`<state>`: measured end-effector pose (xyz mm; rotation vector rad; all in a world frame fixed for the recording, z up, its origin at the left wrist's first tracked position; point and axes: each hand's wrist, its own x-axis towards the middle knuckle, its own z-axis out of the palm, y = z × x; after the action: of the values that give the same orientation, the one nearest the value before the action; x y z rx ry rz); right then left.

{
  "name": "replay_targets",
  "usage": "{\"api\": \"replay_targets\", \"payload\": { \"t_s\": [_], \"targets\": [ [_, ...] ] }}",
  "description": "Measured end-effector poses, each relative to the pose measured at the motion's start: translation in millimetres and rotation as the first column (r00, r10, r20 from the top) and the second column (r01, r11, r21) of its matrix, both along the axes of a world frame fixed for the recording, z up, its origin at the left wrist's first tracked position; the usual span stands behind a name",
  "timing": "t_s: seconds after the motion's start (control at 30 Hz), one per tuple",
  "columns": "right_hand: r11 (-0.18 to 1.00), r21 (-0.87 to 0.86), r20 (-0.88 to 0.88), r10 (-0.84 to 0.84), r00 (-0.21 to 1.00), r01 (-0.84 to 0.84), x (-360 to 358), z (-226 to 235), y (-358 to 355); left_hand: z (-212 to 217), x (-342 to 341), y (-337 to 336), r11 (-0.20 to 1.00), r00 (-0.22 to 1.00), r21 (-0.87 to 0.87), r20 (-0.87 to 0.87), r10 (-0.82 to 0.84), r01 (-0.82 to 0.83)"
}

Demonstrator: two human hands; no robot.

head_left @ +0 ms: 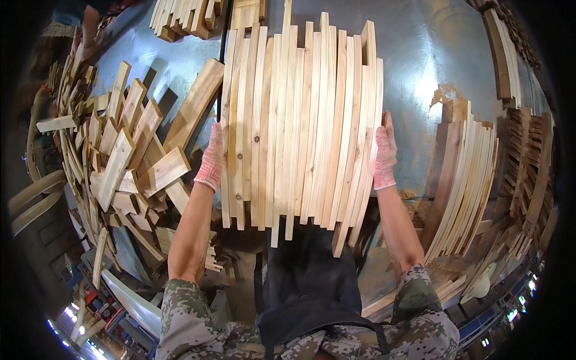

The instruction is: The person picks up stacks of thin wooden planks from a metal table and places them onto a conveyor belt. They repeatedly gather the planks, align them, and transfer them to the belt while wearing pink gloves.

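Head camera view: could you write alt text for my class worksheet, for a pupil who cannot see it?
A person's pink-gloved left hand and right hand brace opposite sides of a wide row of pale wooden strips with uneven ends. A jumbled heap of wood pieces lies left; a neater bundle of strips sits right.

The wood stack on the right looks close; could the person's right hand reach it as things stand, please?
Probably yes: nothing seems to block the right hand across the metal tabletop to that wood stack, though it now touches the central strips.
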<state>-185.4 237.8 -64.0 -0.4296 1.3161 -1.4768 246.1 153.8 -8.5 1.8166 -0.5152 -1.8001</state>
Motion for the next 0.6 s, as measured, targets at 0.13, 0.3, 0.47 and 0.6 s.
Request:
{"api": "replay_targets", "payload": {
  "t_s": [0.13, 0.3, 0.47, 0.6],
  "targets": [
    [0.999, -0.018, 0.044, 0.051, 0.998, -0.05, -15, 9, -4, 38, -36, 19, 0.996, 0.999, -0.079, 0.019, 0.038, -0.037],
    [0.995, 0.095, 0.091, 0.022, 0.996, -0.031, -56, 34, 8, -7, -55, 41, 0.995, 0.951, 0.0, -0.293, 0.098, -0.103],
    [0.979, 0.167, 0.189, 0.084, 0.978, -0.116, -95, 49, 28, -19, -84, 62, 0.992, 0.968, -0.13, -0.248, -0.026, -0.007],
    [0.971, 0.204, 0.269, 0.069, 0.961, -0.127, -116, 58, 40, -36, -90, 79, 0.995, 0.951, -0.089, -0.301, -0.07, 0.046]
  ]
}}
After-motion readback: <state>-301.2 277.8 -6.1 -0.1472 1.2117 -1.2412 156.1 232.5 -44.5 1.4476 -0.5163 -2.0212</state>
